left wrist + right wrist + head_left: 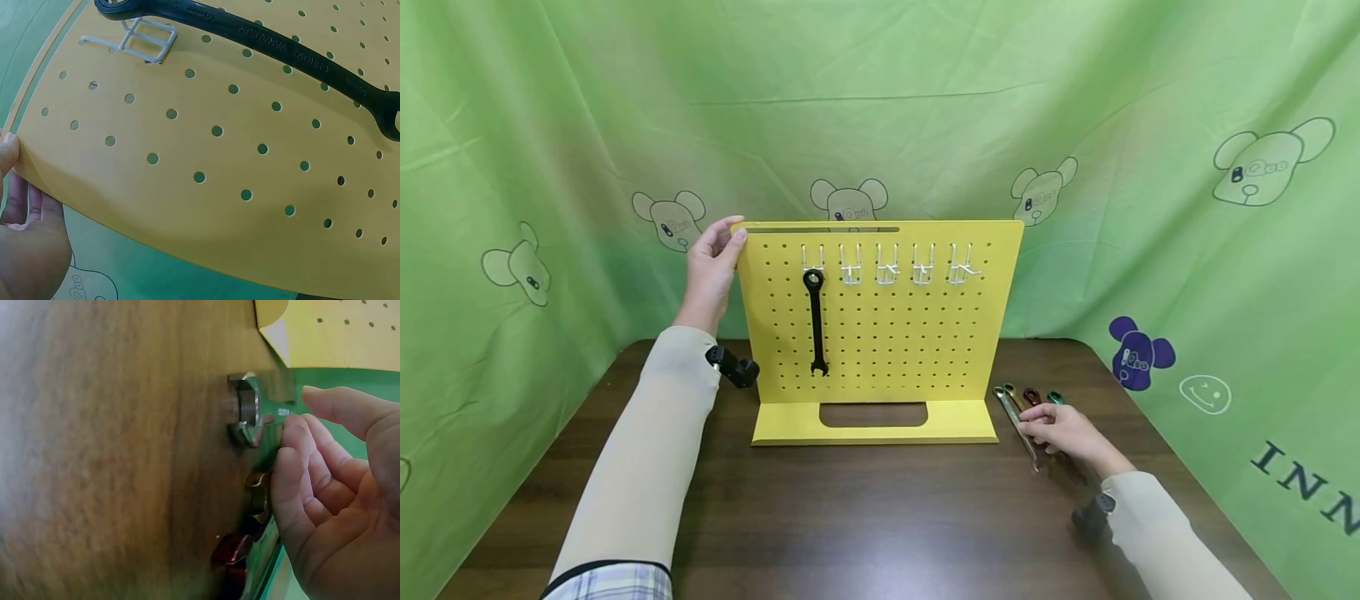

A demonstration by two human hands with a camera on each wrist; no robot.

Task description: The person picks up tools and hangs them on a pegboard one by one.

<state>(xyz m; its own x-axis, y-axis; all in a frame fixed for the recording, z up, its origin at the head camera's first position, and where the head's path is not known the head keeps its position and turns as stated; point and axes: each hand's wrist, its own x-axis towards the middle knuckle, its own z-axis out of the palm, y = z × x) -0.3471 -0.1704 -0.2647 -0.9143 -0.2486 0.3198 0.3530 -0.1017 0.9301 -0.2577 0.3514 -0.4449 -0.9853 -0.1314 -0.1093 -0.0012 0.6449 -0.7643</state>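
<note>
A yellow pegboard (917,350) stands upright on its base. My left hand (711,267) grips its upper left corner, thumb (9,150) in front and fingers behind. A black combination wrench (817,325) hangs by its ring end from the leftmost white hook (134,40). My right hand (1063,433) is at a silver wrench (1010,408) right of the base. In the right wrist view, thumb and index finger stand apart beside the shaft of this wrench. Next to it lie wrenches with gold (1010,389), red (1032,395) and green (1056,397) ring ends, partly hidden by my hand.
Several more white hooks (887,271) line the upper part of the board to the right of the black wrench. The brown wooden table (865,508) is backed by a green printed curtain (925,108). The board's yellow base (782,421) has a cut-out.
</note>
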